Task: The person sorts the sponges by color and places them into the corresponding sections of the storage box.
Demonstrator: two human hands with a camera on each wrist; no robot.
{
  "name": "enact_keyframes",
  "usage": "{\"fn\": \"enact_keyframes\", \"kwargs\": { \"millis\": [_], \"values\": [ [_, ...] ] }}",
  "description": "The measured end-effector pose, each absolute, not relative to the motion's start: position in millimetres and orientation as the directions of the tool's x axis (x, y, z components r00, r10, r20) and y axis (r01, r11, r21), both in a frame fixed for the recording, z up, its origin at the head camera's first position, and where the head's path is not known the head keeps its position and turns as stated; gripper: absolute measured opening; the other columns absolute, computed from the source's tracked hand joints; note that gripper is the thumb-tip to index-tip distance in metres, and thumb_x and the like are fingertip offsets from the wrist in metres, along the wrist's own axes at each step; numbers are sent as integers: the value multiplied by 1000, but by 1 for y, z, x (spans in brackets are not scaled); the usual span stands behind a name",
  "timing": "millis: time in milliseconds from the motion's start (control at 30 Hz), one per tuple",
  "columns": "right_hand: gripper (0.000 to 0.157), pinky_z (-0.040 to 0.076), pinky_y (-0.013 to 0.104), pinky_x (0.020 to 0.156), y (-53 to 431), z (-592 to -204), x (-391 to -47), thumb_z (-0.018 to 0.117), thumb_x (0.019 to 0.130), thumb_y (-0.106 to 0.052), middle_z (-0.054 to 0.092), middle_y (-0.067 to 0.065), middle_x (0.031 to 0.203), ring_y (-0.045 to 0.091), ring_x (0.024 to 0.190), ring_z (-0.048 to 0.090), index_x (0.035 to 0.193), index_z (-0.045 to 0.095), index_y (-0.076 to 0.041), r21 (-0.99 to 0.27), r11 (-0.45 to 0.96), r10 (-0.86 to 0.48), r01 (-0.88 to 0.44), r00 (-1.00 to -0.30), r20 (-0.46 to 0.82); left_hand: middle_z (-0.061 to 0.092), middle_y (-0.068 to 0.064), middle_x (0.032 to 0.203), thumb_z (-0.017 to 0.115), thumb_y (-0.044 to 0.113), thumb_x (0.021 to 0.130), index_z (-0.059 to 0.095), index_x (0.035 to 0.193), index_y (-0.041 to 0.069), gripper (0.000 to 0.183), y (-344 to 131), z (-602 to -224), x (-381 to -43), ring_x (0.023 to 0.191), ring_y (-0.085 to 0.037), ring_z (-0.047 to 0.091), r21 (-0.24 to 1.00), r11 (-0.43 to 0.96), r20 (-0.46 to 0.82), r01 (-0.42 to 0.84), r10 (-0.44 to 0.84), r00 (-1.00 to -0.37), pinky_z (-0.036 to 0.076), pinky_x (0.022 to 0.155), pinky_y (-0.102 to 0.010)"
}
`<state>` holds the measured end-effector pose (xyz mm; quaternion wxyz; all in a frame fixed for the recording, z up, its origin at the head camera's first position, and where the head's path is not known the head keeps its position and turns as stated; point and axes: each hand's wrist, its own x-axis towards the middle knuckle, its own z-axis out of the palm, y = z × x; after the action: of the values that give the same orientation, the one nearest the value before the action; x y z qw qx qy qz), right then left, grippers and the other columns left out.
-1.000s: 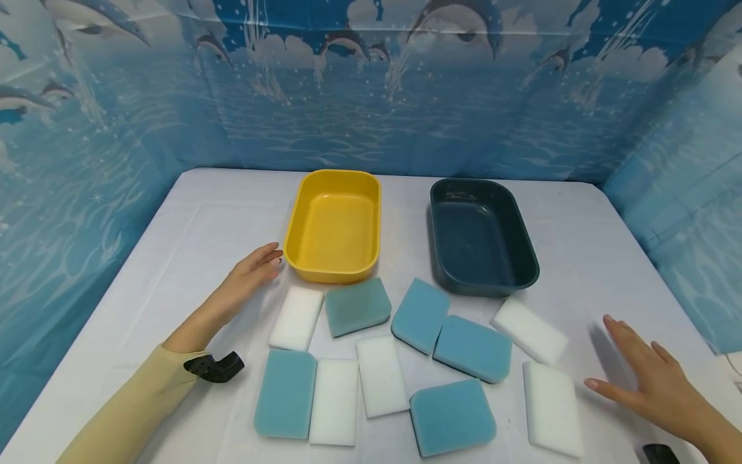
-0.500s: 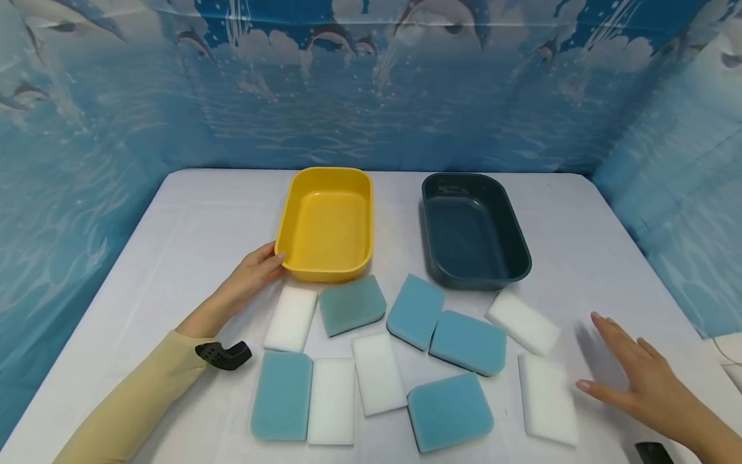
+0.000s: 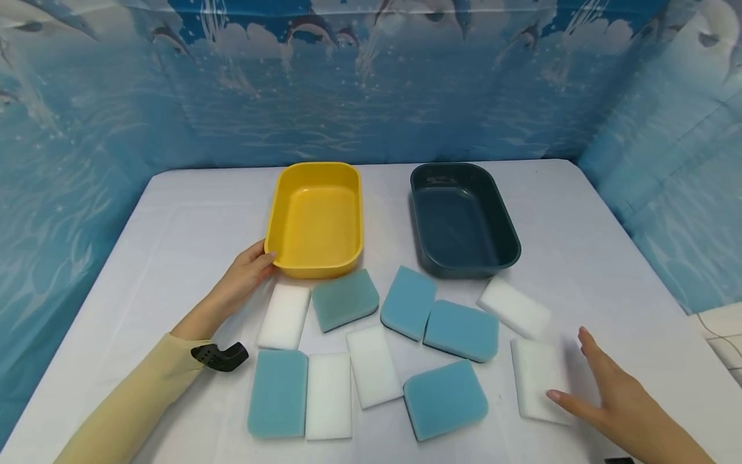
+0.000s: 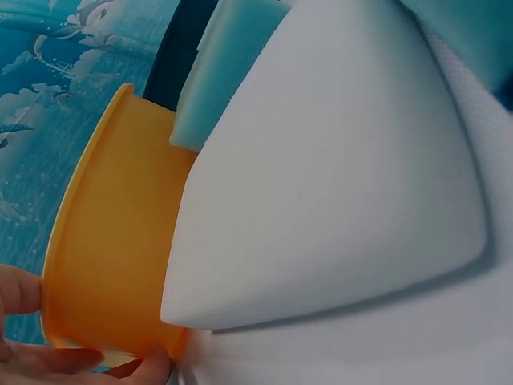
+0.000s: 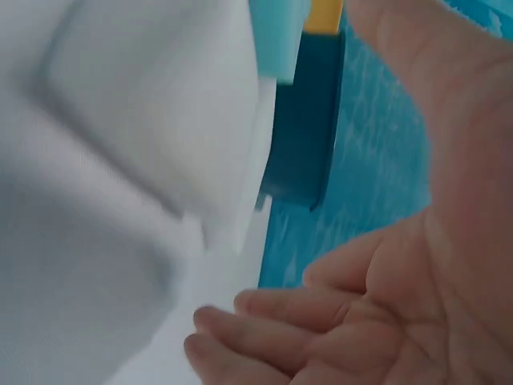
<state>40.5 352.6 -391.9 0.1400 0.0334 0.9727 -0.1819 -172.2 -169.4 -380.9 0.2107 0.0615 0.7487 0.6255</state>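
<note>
My left hand (image 3: 246, 277) grips the near left corner of a yellow basin (image 3: 315, 222), its thumb at the rim and its other fingers along the side wall. In the left wrist view, fingertips (image 4: 152, 365) touch the outside of that basin. A white sponge (image 3: 284, 317) lies just right of this hand, and a greenish-blue sponge (image 3: 345, 299) sits in front of the basin. At the right, my right hand (image 3: 620, 393) hovers with spread fingers over the right edge of another white sponge (image 3: 539, 380), holding nothing. In the right wrist view its palm and fingers (image 5: 264, 341) show.
A dark blue basin (image 3: 466, 219) stands right of the yellow one, at the back of the white-covered table (image 3: 197, 219). Several blue sponges (image 3: 446, 399) and white sponges (image 3: 373, 366) lie flat across the front. A dolphin-print curtain (image 3: 359, 96) hangs behind and at both sides.
My left hand has closed in on the yellow basin and taken hold of its corner. My right hand has moved left, over the white sponge's edge. The head view has shifted slightly.
</note>
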Motion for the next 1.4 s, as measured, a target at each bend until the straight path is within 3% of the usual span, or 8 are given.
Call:
{"fn": "enact_keyframes", "kwargs": {
  "millis": [267,533,833,1000,1200,1400],
  "values": [
    [105,41,65,86,319,-390,52,66,82,-50,32,44,135,59,115,41,144,9,15,-270,951,93,152,-971,-220,15,-15,158,29,17,103,8,150,0,54,-169,-382,-172,145,-28,19,959,214,-250,-183,346,-904,21,117,-43],
    [90,49,60,78,299,-389,59,70,78,-50,41,33,131,51,102,53,137,34,7,-239,958,123,161,-978,-167,13,-14,158,30,18,103,7,150,2,55,-167,-382,-171,146,-28,18,957,221,-256,-187,347,-902,21,117,-43],
    [98,49,60,81,286,-394,53,72,71,-55,37,38,132,54,103,52,135,36,9,-173,969,139,174,-970,-198,11,-14,159,30,20,103,6,151,2,57,-166,-384,-171,146,-27,17,957,210,-264,-199,353,-898,20,118,-43],
    [91,46,62,83,284,-396,50,76,71,-45,36,42,134,58,110,47,133,39,11,-162,978,106,130,-983,-147,11,-12,159,30,20,103,5,151,4,56,-167,-384,-171,146,-26,18,958,204,-266,-204,350,-898,20,118,-42],
    [80,45,63,83,287,-392,51,81,68,-29,40,41,132,58,109,47,129,46,10,-176,984,27,27,-1000,0,10,-10,159,29,22,103,5,151,5,56,-169,-385,-172,146,-24,17,963,186,-253,-197,352,-901,20,118,-41],
    [78,46,62,81,291,-382,55,81,68,-25,42,37,133,55,108,48,130,48,9,-198,980,13,9,-1000,21,9,-12,159,29,22,103,5,151,3,57,-168,-385,-172,147,-25,16,965,184,-243,-187,362,-900,19,118,-41]
  ]
}}
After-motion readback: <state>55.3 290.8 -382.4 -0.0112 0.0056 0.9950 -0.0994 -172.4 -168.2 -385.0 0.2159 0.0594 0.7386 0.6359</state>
